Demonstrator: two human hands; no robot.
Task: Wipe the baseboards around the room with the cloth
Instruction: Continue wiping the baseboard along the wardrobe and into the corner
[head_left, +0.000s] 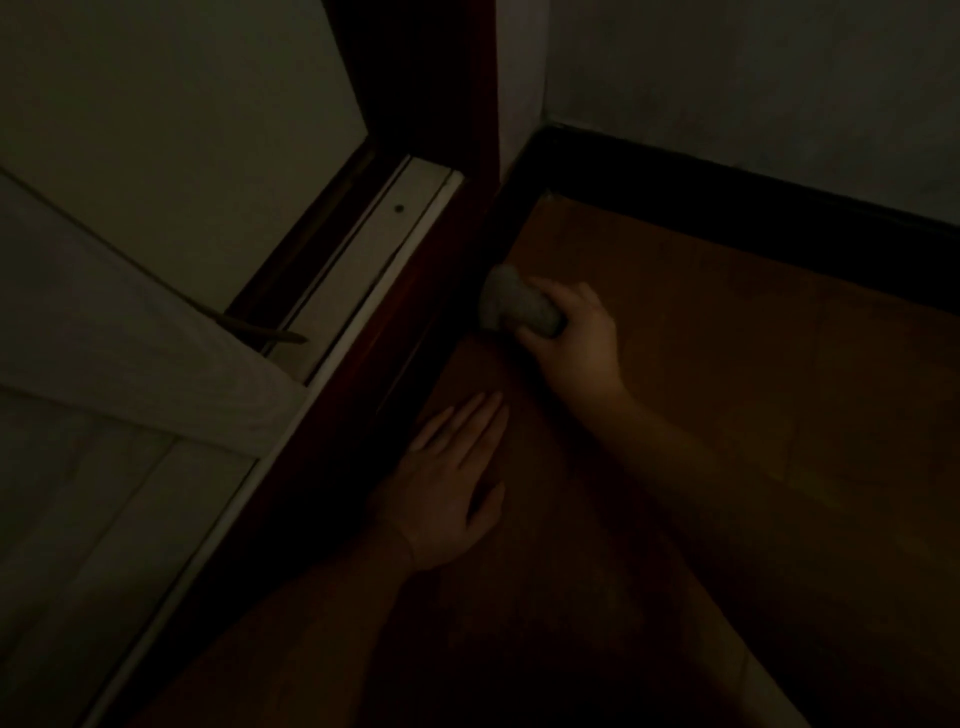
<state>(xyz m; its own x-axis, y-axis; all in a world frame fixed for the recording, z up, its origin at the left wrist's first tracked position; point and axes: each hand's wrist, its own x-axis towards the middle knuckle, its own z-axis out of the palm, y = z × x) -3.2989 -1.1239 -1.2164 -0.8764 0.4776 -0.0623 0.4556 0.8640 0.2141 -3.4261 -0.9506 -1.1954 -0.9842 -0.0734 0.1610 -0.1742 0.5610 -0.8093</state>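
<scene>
Now cloth (519, 306) in right hand (576, 343).

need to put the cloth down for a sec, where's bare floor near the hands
The widest bare wooden floor lies right of the right hand, reaching the dark baseboard under the far wall. A smaller bare patch sits toward the corner beyond the cloth. It is crowded by the door frame, where the left hand lies flat on the floor.

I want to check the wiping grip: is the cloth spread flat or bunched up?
Bunched up. The cloth forms a rounded wad gripped by the right hand, against the dark trim.
</scene>
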